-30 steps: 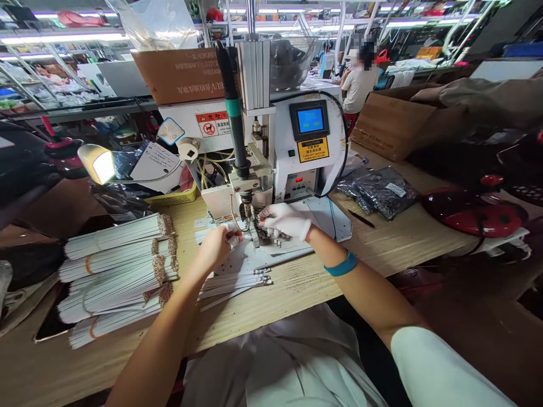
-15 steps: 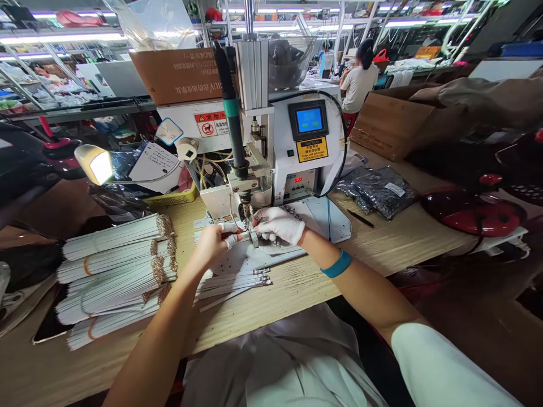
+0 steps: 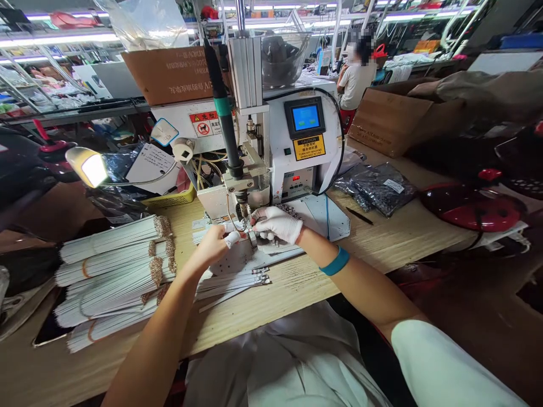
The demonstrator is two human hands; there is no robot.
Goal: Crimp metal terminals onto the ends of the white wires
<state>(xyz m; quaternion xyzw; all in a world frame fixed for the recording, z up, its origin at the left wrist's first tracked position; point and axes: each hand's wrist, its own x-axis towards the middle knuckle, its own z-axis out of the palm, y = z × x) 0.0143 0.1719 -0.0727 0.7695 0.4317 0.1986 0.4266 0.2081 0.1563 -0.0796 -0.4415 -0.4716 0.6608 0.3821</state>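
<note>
My left hand (image 3: 215, 244), bare with a taped fingertip, pinches a thin white strip under the soldering tip (image 3: 242, 210) of the white bench machine (image 3: 271, 147). My right hand (image 3: 278, 224), in a white glove, is closed on a small metal part right beside that tip; I cannot make out the part. Both hands meet on the machine's grey base plate (image 3: 322, 217). A few finished white strips with metal ends (image 3: 237, 281) lie on the wooden bench just below my left hand.
Bundles of white strips with copper ends (image 3: 114, 271) are stacked at the left. A lit lamp (image 3: 87, 167) stands behind them. Dark bags of parts (image 3: 377, 189) and a red helmet-like object (image 3: 475, 206) lie right. Cardboard boxes (image 3: 394, 121) sit behind; another person sits far back.
My right hand slid left toward the soldering tip and closed in on the part. The left hand stayed by the tip. The view shifted slightly.
</note>
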